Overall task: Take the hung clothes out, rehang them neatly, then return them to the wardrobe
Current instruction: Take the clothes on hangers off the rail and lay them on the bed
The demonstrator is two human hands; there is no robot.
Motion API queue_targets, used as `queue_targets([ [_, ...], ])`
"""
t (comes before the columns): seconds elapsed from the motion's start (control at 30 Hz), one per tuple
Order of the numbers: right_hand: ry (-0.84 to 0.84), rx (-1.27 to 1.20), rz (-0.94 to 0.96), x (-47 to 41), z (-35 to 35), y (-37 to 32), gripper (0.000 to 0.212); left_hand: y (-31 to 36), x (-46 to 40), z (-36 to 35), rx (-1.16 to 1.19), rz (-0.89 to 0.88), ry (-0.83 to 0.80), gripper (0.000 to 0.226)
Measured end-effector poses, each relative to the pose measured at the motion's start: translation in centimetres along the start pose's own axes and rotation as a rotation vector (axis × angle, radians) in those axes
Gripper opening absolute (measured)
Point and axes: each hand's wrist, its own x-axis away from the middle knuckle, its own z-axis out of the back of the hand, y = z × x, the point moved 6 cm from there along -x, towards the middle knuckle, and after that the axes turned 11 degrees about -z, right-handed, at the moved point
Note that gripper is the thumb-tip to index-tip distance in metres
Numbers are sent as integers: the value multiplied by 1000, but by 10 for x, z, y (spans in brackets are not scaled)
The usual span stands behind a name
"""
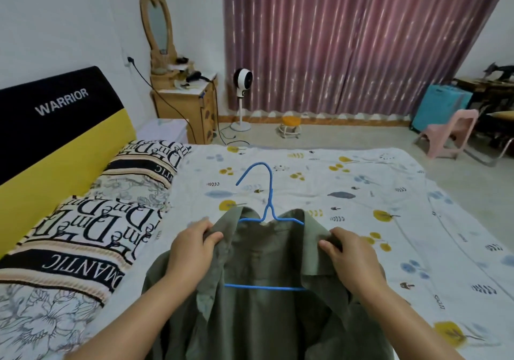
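An olive-green shirt [264, 309] lies open on the bed, collar pointing away from me. A blue wire hanger [268, 192] sits inside it; its hook rests on the sheet beyond the collar and its bottom bar shows across the shirt's inside. My left hand [192, 251] pinches the left collar edge between thumb and fingers. On the other side, my right hand [347, 256] grips the right collar and shoulder edge. The wardrobe is out of view.
The bed carries a white leaf-print sheet [361, 192] and lettered pillows [91, 229] by a black-and-yellow headboard [55, 126]. Beyond the bed stand a wooden dresser with a mirror [183, 100], a fan [242, 81], a small stool [289, 126], a pink chair [447, 134] and a purple curtain [347, 39].
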Motion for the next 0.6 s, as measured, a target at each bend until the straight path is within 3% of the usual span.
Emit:
queue_targets([
  [0.27, -112, -4, -116, -120, -100, 26, 21, -71, -69, -102, -152, 137, -65, 9],
  [0.6, -285, -23, -231, -205, -257, 81, 25, -178, -88, -239, -368, 261, -287, 34],
])
